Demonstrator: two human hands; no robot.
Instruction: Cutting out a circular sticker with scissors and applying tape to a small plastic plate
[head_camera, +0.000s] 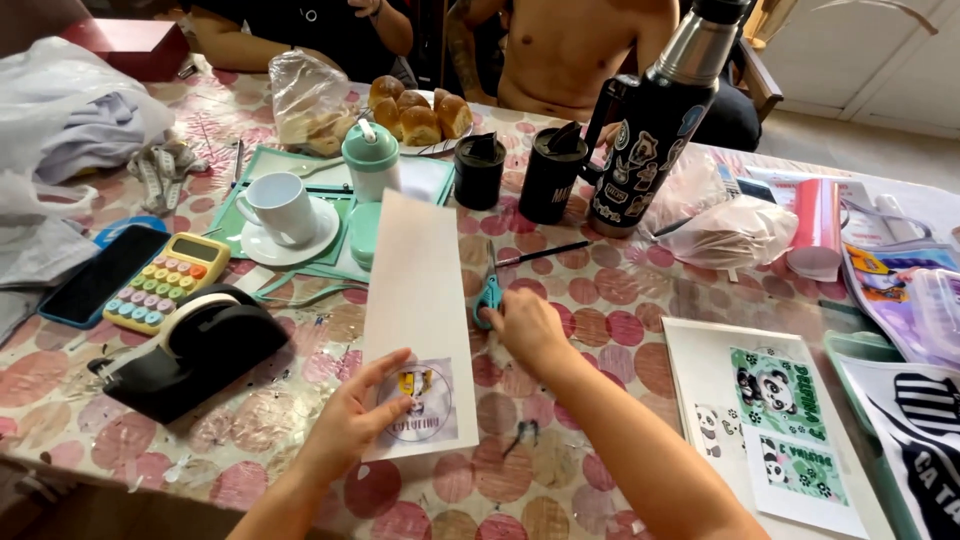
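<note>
My left hand (352, 420) holds the lower end of a long white paper strip (415, 290) with a round printed picture near its bottom, thumb resting on the print. My right hand (527, 330) lies on the table over the teal handles of a pair of scissors (488, 290), whose blades point away from me. The fingers curl around the handle, and the scissors still rest on the pink dotted tablecloth (610, 300).
A black tape dispenser (195, 350), a pastel calculator (165, 282) and a phone (100, 275) lie left. A white cup (280, 205), mint bottle (371, 158), bread rolls (418, 112), two black cups, a dark flask (655, 120) and panda sticker sheets (775, 425) surround. Two people sit opposite.
</note>
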